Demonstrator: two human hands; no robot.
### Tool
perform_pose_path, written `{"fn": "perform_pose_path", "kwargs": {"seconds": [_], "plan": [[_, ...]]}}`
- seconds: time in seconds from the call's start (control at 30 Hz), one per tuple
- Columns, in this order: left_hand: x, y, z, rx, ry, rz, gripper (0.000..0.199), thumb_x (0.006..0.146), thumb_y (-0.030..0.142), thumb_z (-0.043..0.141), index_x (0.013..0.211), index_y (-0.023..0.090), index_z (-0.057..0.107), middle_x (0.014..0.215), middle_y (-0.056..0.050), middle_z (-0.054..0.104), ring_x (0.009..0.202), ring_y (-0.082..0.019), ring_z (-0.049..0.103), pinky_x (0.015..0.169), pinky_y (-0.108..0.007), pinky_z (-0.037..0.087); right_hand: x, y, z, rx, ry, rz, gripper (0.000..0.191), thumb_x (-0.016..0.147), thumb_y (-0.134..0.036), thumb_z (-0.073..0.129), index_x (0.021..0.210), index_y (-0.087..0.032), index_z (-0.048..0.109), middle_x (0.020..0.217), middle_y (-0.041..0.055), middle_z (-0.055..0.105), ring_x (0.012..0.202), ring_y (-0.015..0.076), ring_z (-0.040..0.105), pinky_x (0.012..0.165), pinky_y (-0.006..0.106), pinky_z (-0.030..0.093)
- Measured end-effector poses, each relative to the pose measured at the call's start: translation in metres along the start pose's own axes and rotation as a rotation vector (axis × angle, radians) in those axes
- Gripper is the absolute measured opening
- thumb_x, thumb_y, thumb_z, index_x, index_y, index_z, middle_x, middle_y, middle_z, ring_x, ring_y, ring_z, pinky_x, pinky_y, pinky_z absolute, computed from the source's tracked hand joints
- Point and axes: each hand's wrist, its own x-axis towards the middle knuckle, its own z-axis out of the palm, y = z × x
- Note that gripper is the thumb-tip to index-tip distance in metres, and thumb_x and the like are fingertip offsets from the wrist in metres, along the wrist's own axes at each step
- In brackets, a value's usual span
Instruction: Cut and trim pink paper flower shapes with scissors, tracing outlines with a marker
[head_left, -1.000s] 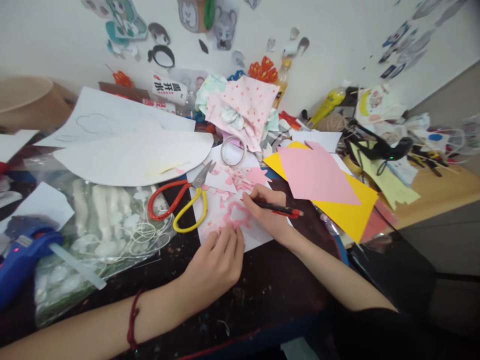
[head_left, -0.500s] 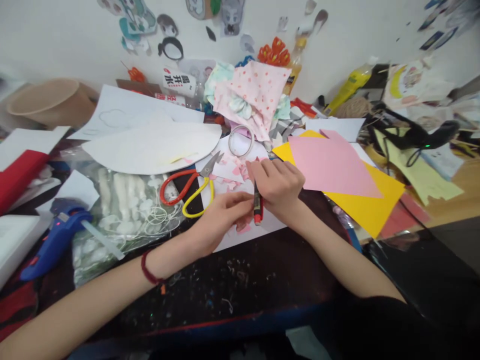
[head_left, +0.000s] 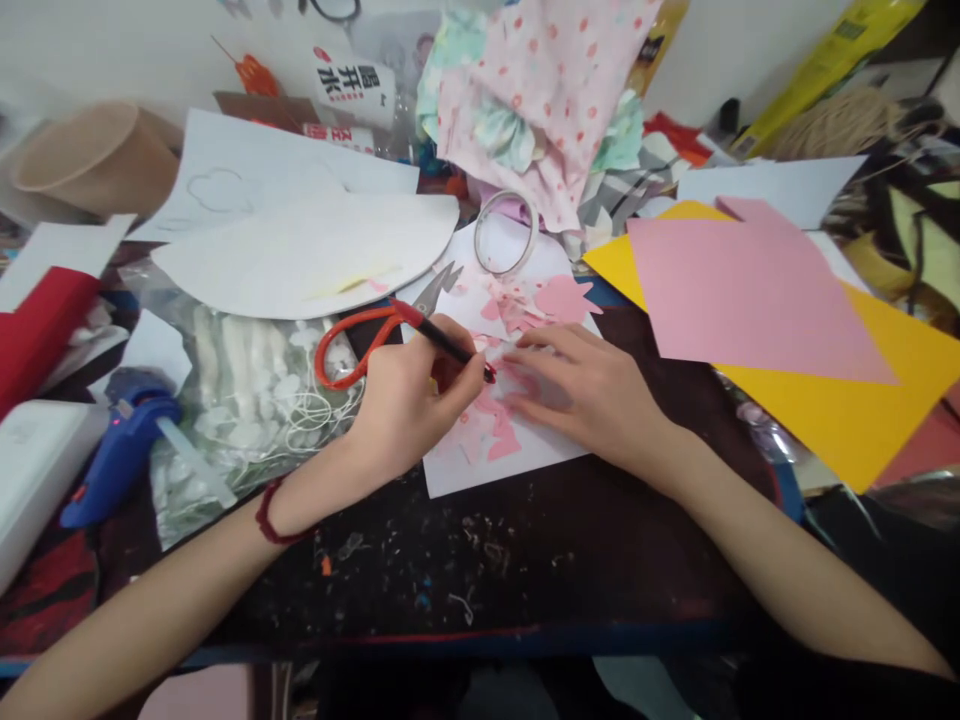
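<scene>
My left hand [head_left: 420, 395] is closed around a black and red marker [head_left: 444, 338], its tip pointing down at the white paper [head_left: 457, 470]. On that sheet lie pink paper cutouts [head_left: 504, 438] and torn pink scraps [head_left: 517, 303]. My right hand [head_left: 592, 395] rests over the sheet with its fingers stretched out toward the marker's tip, holding nothing. Just beyond my left hand are scissors [head_left: 346, 350] with a red handle loop showing; the other loop is mostly hidden by the hand. A roll of tape [head_left: 478, 240] stands behind the scraps.
Left lie a blue glue gun [head_left: 135, 440], a plastic bag of white cords [head_left: 247, 400] and a white oval board [head_left: 300, 255]. Pink [head_left: 750, 290] and yellow sheets [head_left: 847, 430] lie right. Dotted fabric [head_left: 547, 70] is heaped behind. Small debris dots the dark table front [head_left: 600, 560].
The marker, earlier between both hands, is now in my left hand alone with its tip down. My right hand has come off it and opened over the paper. The view has shifted closer.
</scene>
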Motion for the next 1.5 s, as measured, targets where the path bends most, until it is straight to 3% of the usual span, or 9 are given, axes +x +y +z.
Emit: {"fn": "perform_pose_path", "kwargs": {"seconds": [0.13,0.33,0.57,0.77,1.13,1.37,1.5], "plan": [[-0.0012,-0.0029,0.0027,0.142,0.032,0.153,0.006,0.085,0.021,0.062,0.082,0.016,0.06,0.069,0.002,0.065,0.048,-0.005,0.054,0.045,-0.017,0.04,-0.0002,-0.0026,0.0008,-0.045,-0.113,-0.01,0.052,0.093,-0.051,0.058,0.133,-0.019,0.06,0.136,0.0123,0.061,0.124,0.0316,0.056,0.105,0.046,0.047],[-0.0047,-0.0006,0.0048,0.23,0.02,0.253,0.004,0.085,0.018,0.059,0.083,0.017,0.057,0.062,0.006,0.06,0.051,-0.006,0.056,0.051,-0.018,0.042,0.0013,-0.0034,0.0007,-0.049,-0.119,-0.054,0.038,0.094,-0.047,0.057,0.121,-0.022,0.067,0.133,0.0121,0.062,0.122,0.0305,0.057,0.101,0.044,0.049],[-0.0073,0.0015,0.008,0.316,0.036,0.267,0.004,0.085,0.02,0.058,0.082,0.017,0.056,0.057,0.006,0.057,0.047,-0.007,0.053,0.048,-0.02,0.038,0.0013,-0.003,0.0003,-0.057,-0.131,-0.05,0.036,0.093,-0.046,0.059,0.118,-0.022,0.069,0.133,0.0122,0.063,0.12,0.0318,0.058,0.098,0.047,0.05],[-0.0059,0.0028,0.0065,0.283,-0.015,0.171,0.007,0.085,0.02,0.058,0.079,0.018,0.056,0.06,0.005,0.06,0.048,-0.007,0.056,0.048,-0.02,0.04,0.0012,-0.003,0.0019,-0.056,-0.13,-0.039,0.035,0.092,-0.046,0.061,0.118,-0.024,0.07,0.135,0.0116,0.062,0.123,0.032,0.057,0.1,0.047,0.048],[-0.0055,0.0048,0.0065,0.326,-0.007,0.211,0.006,0.086,0.019,0.058,0.08,0.018,0.057,0.058,0.006,0.058,0.049,-0.008,0.055,0.049,-0.02,0.039,0.0004,-0.0032,0.0026,-0.061,-0.132,-0.026,0.032,0.093,-0.042,0.059,0.117,-0.024,0.069,0.135,0.0105,0.062,0.122,0.0311,0.057,0.1,0.046,0.047],[-0.0056,0.0064,-0.0009,0.201,0.074,0.136,0.007,0.086,0.017,0.059,0.083,0.019,0.054,0.064,0.007,0.061,0.05,-0.005,0.053,0.048,-0.018,0.041,0.0006,-0.0024,0.0016,0.065,-0.108,0.015,0.044,0.091,-0.05,0.062,0.126,-0.024,0.066,0.132,0.0111,0.062,0.12,0.0305,0.056,0.102,0.047,0.046],[-0.0061,0.002,-0.0001,0.218,0.033,0.186,0.006,0.085,0.018,0.059,0.082,0.019,0.054,0.064,0.005,0.061,0.05,-0.007,0.053,0.048,-0.02,0.041,0.0024,-0.0068,0.0042,0.116,-0.064,0.023,0.039,0.092,-0.043,0.062,0.124,-0.023,0.066,0.128,0.0111,0.064,0.118,0.029,0.058,0.102,0.046,0.047]]}}
